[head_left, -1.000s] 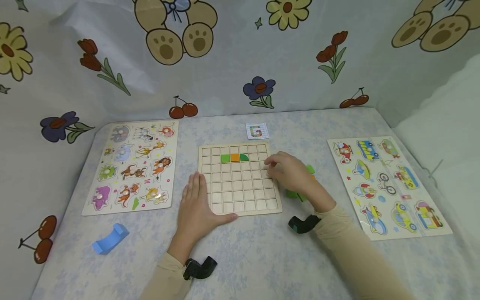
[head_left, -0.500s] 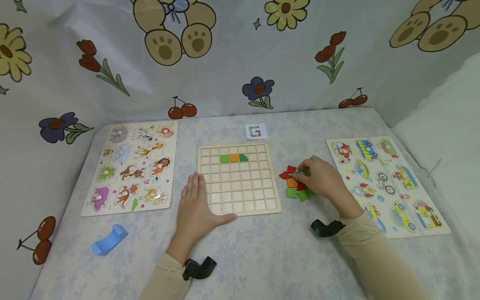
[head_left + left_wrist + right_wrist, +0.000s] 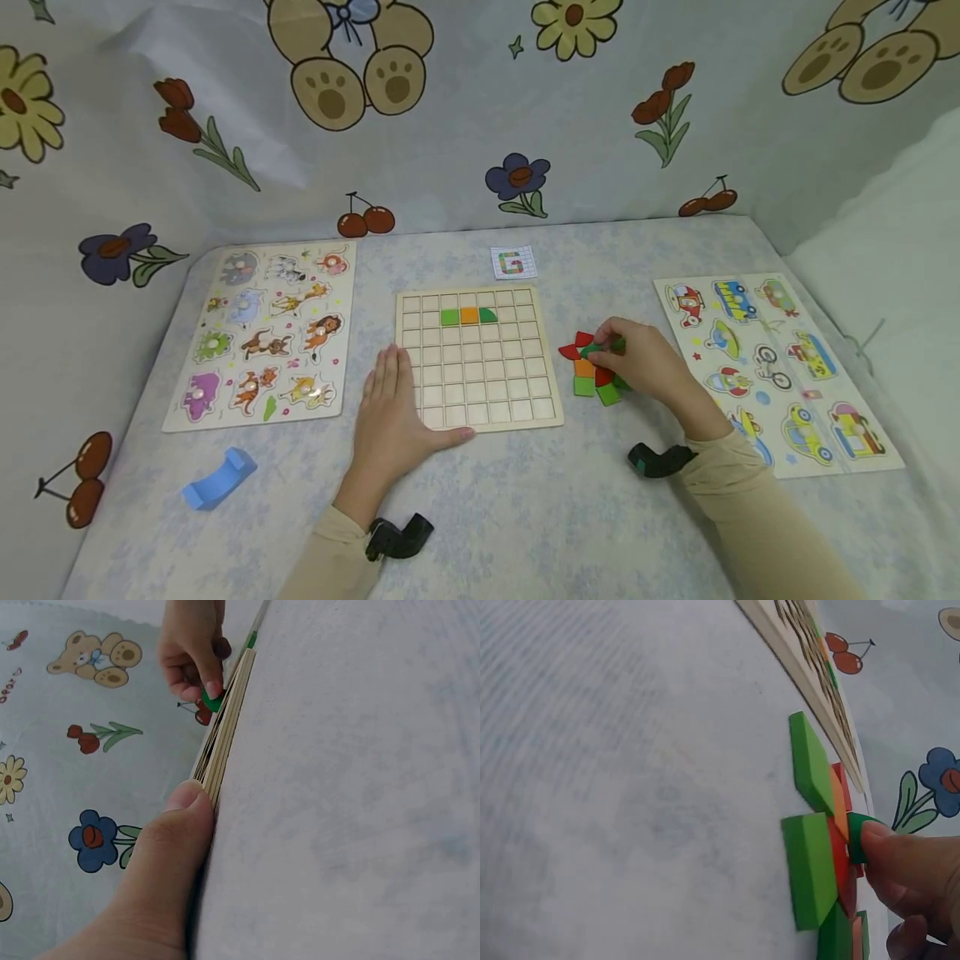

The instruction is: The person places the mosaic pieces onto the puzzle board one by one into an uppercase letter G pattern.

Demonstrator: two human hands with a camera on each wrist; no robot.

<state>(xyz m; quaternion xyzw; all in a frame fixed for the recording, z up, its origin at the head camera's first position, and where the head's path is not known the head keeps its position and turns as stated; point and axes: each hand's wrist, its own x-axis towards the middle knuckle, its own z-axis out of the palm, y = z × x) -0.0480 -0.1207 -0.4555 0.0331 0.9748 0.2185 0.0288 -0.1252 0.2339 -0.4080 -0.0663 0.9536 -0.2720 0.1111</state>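
"Where was the dark-green tile (image 3: 856, 840)?"
"Your right grip (image 3: 641, 358) pinched it at the colored-tile pile (image 3: 584, 367) beside the wooden grid board (image 3: 476, 367); your left grip (image 3: 392, 417), thumb spread, touched the board's edge."

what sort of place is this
Probably a children's play corner, or a tabletop dressed as one: an animal puzzle and a vehicle puzzle lie either side of a grid board, before a backdrop printed with bears and flowers.
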